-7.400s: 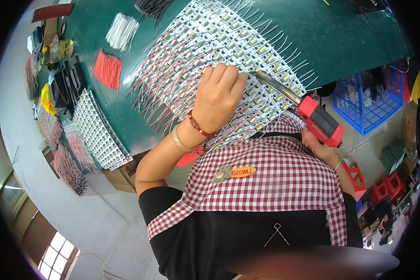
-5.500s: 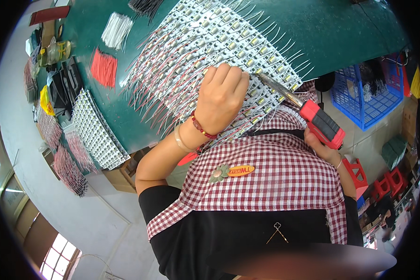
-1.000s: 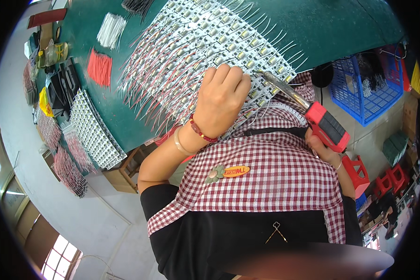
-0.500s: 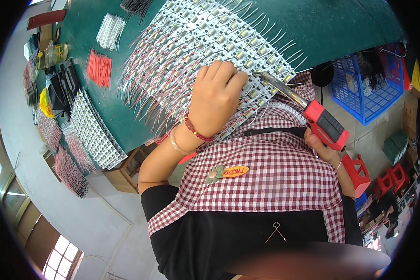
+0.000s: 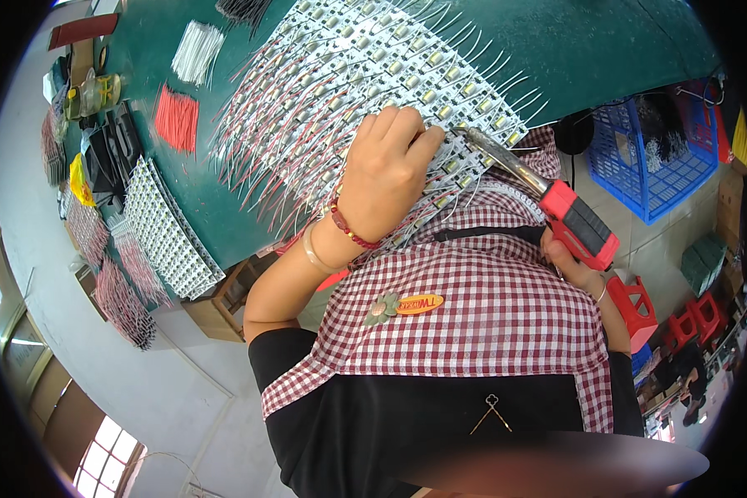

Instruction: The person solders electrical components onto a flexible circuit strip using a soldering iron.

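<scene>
A large white panel of small circuit boards [image 5: 402, 60] lies on the green table, its near part by my checked apron. Many thin red and white wires stick out from its edges. My left hand [image 5: 388, 173] rests over the panel with its fingers curled and pressed together; what they pinch is hidden beneath them. In my right hand [image 5: 566, 261] is a soldering iron [image 5: 585, 226] with a red and black handle. Its metal tip reaches the boards just right of my left fingers. Part of the right hand is hidden behind the handle.
On the green table [image 5: 573, 50] lie bundles of white wires [image 5: 197, 54], red wires [image 5: 177, 120] and black wires [image 5: 245, 10]. More board panels [image 5: 170, 232] are stacked at the left. Beyond the table's right edge are a blue plastic crate [image 5: 651, 158] and red stools [image 5: 631, 311].
Very little differs. My left fingers have shifted slightly, and the soldering iron's handle has dipped a touch, its tip staying by the same boards.
</scene>
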The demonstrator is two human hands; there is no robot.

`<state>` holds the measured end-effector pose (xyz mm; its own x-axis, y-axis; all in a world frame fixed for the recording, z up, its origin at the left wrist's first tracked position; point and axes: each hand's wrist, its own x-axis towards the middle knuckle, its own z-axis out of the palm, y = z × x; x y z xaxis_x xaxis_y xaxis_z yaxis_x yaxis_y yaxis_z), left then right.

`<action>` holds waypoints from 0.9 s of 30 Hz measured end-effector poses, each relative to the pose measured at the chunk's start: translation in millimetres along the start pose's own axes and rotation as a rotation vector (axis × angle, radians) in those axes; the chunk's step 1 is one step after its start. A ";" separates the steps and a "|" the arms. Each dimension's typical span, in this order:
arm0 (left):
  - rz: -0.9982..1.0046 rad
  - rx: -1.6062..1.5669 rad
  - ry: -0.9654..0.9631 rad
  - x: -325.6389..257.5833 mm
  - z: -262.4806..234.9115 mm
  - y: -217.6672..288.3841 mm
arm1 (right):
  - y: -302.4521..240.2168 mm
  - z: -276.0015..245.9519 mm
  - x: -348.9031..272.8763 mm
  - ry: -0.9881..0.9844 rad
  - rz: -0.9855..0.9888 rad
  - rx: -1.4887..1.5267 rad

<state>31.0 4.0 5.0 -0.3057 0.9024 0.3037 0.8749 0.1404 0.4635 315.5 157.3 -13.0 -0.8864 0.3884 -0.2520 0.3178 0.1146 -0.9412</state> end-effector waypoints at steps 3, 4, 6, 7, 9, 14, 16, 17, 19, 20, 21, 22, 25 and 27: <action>0.004 0.013 -0.001 -0.3 0.3 0.5 | 4.1 -5.0 -7.6 -0.014 0.040 -0.030; 0.004 0.020 -0.004 -0.2 0.4 0.6 | 5.3 -6.0 -9.4 -0.023 0.091 -0.017; 0.008 0.022 -0.002 -0.4 0.7 0.0 | 7.1 -5.4 -10.4 -0.033 0.142 -0.005; 0.012 0.023 0.000 -0.7 0.7 -0.3 | 8.2 -4.4 -10.4 -0.023 0.127 -0.003; 0.013 0.033 -0.002 -0.1 -0.5 0.3 | 7.8 -4.1 -8.9 -0.012 0.111 0.000; 0.021 0.057 -0.006 0.7 -0.7 0.7 | 4.0 -0.4 -3.7 -0.024 0.116 0.080; 0.024 0.065 -0.002 0.0 -0.6 0.7 | -1.0 2.4 0.3 -0.019 0.127 0.088; 0.023 0.066 -0.001 -0.2 -0.8 1.0 | -2.7 3.2 1.6 -0.013 0.138 0.096; 0.019 0.063 -0.005 0.0 -0.5 0.8 | -3.5 2.8 2.7 -0.007 0.118 0.074; 0.017 0.062 -0.004 0.2 -0.1 0.5 | -3.8 2.4 3.2 -0.001 0.098 0.054; 0.021 0.067 -0.005 -0.1 0.2 0.3 | -0.8 2.4 0.7 -0.002 0.097 0.052; 0.024 0.072 -0.005 -0.4 0.4 0.0 | 5.4 2.1 -4.4 0.010 0.078 0.011; 0.032 0.074 -0.002 0.3 0.2 0.5 | 8.0 -5.2 -10.5 -0.007 0.090 -0.024; 0.033 0.088 -0.005 -0.7 1.3 -0.1 | 7.5 -6.9 -10.2 -0.036 0.125 -0.022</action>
<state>31.6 3.9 3.7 -0.2746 0.9093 0.3128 0.9139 0.1457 0.3788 329.2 160.5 -15.9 -0.8509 0.3682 -0.3748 0.4332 0.0879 -0.8970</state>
